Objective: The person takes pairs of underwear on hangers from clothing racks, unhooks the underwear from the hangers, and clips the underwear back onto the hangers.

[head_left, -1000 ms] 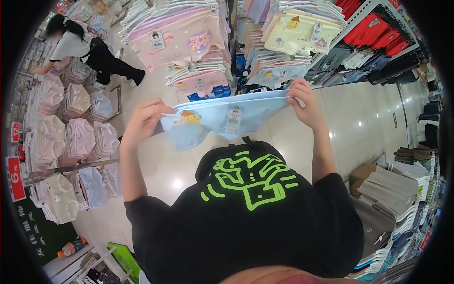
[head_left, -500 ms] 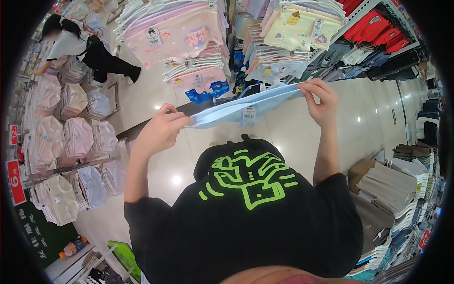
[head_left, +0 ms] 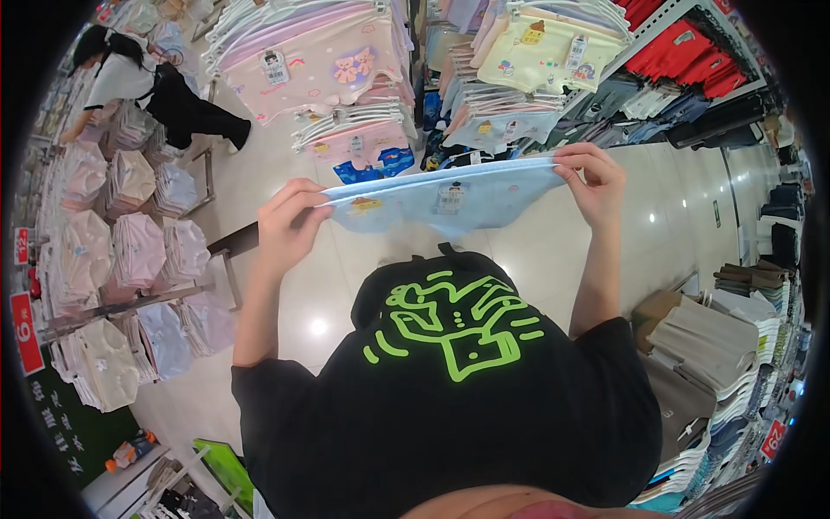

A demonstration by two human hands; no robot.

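A light blue printed garment (head_left: 484, 203) is stretched sideways between my two hands, in front of my chest. My left hand (head_left: 292, 221) pinches its left end at the waistband. At the other end my right hand (head_left: 595, 180) has the right corner of the waistband between thumb and fingers. A paper tag (head_left: 451, 197) hangs at the middle of the garment, and a small yellow print shows near its left end. The lower edge hangs loose.
Racks of pink garments (head_left: 303, 73) and yellow garments (head_left: 545, 52) stand ahead. Pale underwear (head_left: 138, 246) hangs on the left, where a person (head_left: 130, 78) leans over. Trousers on hangers (head_left: 705, 337) are at the right, red clothes (head_left: 683, 52) behind.
The garment was tilted and partly folded over half a second ago; now it is level, its front facing me. My left hand has risen slightly, and my hands are farther apart than one second ago.
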